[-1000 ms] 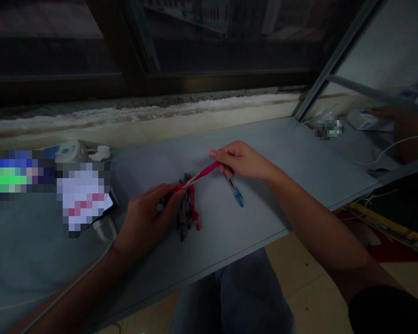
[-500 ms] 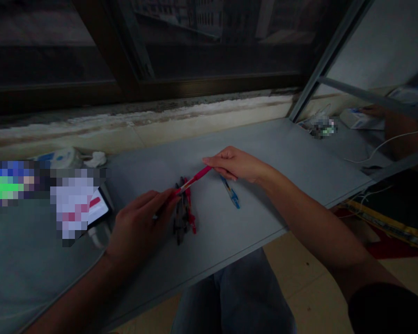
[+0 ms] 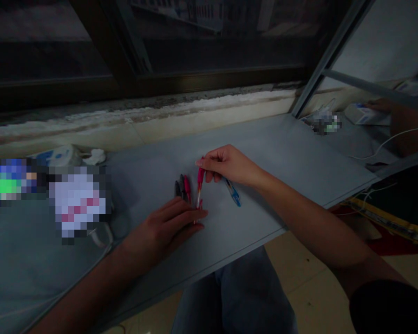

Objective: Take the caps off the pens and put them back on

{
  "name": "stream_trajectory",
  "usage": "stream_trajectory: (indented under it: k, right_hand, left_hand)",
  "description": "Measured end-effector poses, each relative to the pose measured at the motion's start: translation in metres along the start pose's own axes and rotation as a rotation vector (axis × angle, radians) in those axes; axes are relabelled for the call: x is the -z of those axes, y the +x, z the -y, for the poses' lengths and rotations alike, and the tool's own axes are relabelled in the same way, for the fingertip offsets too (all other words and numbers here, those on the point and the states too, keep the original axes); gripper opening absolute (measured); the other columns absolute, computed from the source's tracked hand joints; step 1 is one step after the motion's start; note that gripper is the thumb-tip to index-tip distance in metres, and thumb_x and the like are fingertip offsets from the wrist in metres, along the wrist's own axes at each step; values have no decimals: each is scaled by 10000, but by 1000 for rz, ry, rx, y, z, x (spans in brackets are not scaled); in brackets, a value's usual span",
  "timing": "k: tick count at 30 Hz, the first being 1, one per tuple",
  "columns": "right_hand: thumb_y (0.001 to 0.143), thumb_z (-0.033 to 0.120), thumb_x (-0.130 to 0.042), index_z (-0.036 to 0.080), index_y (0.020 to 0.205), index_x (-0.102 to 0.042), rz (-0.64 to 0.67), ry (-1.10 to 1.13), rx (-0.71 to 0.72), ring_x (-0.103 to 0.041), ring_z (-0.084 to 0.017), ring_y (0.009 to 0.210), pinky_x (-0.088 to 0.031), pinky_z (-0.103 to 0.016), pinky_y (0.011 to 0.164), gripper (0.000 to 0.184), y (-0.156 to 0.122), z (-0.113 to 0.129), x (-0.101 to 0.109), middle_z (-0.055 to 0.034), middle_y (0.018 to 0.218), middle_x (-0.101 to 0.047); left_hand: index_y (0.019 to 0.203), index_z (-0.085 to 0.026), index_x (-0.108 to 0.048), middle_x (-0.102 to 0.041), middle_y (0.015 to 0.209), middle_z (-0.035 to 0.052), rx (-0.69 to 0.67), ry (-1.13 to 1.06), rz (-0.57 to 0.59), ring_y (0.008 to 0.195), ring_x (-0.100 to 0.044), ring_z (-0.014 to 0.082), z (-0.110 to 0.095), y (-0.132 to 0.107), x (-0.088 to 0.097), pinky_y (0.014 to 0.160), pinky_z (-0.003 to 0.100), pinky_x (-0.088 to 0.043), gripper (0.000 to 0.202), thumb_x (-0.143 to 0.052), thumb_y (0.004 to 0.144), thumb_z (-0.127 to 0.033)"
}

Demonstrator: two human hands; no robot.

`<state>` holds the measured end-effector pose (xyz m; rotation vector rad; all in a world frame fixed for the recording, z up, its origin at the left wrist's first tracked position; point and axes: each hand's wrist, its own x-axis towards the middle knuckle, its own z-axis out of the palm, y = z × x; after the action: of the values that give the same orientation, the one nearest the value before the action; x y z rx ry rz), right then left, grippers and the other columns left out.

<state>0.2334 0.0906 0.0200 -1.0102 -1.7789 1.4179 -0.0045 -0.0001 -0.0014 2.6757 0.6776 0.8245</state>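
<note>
My right hand (image 3: 230, 164), thumb and fingers pinched together, clamps the upper end of a slim pen with a pink barrel and a clear section (image 3: 201, 176), which stands tilted above the flat grey tabletop (image 3: 257, 153). The fingers of my left hand (image 3: 170, 222) are around its lower end; I cannot tell whether they grip it. Two dark pens (image 3: 180, 186) and a pinkish-red pen (image 3: 187, 184) lie side by side, partly hidden by that hand. A translucent blue pen (image 3: 234, 195) lies near my right hand.
</note>
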Motion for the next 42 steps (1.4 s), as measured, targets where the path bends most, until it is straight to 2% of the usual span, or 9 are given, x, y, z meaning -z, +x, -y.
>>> stream_trajectory:
  k: [3, 8, 18, 21, 24, 28, 31, 38, 42]
  right_hand:
    - [899, 498, -746, 138, 705, -659, -19, -13, -2, -543, -67, 494, -427, -193, 496, 418, -1, 3, 0, -4, 613, -689]
    - [908, 446, -751, 138, 690, -654, -24, -8, -18, -548, -69, 495, -434, -193, 504, 389, -3, 9, 1, 1, 586, -670]
    - [938, 435, -729, 135, 703, -648, -17, -22, -9, -553, -71, 487, -444, -192, 504, 389, -2, 7, 2, 1, 580, -666]
    - [944, 437, -725, 139, 720, -638, -8, -29, -10, -557, -69, 496, -442, -190, 509, 383, -2, 7, 0, 3, 593, -671]
    - [946, 435, -723, 144, 727, -628, -12, -14, -24, -550, -68, 499, -440, -191, 509, 376, -2, 8, -2, 9, 602, -664]
    - [942, 418, -731, 146, 720, -629, 16, -44, -19, -560, -69, 514, -445, -193, 527, 365, -4, 9, -2, 10, 613, -665]
    - [948, 432, -718, 152, 729, -621, -16, -70, -18, -554, -70, 516, -438, -195, 528, 368, -4, 9, -2, 9, 618, -665]
    - [990, 404, -660, 151, 785, -641, -1, -131, -26, -569, -81, 533, -460, -205, 549, 326, -4, 7, -6, 2, 637, -668]
    - [1011, 402, -622, 153, 792, -630, -32, -151, -28, -575, -88, 539, -458, -214, 547, 332, -5, 5, -8, -1, 641, -662]
  left_hand:
    - [1201, -182, -701, -742, 1013, 65, -11, 1, -16, 892, -691, 161, 1, 1, 2, 806, 276, -600, 184, -592, 1053, -173]
    - [1313, -191, -675, -739, 1089, 82, -18, -27, 10, 966, -708, 171, 1, 0, 1, 854, 279, -605, 277, -591, 1051, -167]
    - [1342, -179, -649, -733, 1136, 99, -37, 46, 41, 1010, -705, 186, -4, -1, 3, 889, 311, -616, 296, -557, 1062, -157]
    - [1300, -179, -671, -738, 1093, 88, -33, 38, 14, 947, -707, 170, -5, 0, 4, 824, 287, -616, 288, -546, 1050, -107]
    - [1282, -183, -673, -741, 1081, 83, -17, 10, -16, 945, -715, 166, -6, 2, 3, 830, 288, -622, 268, -577, 1040, -119]
    - [1241, -174, -684, -745, 1067, 89, -44, 42, 2, 942, -719, 170, -8, 1, 2, 820, 287, -627, 233, -542, 1061, -136]
    - [1221, -174, -692, -741, 1068, 93, 4, 70, -21, 934, -724, 163, -9, 0, 2, 798, 267, -627, 238, -519, 1064, -129]
    - [1280, -163, -656, -750, 1111, 90, 11, 74, -45, 999, -737, 174, -8, -3, -3, 886, 292, -636, 249, -601, 1038, -145]
    - [1271, -163, -661, -757, 1101, 93, 34, 119, -92, 994, -741, 180, -9, -3, -5, 876, 296, -644, 249, -599, 1032, -130]
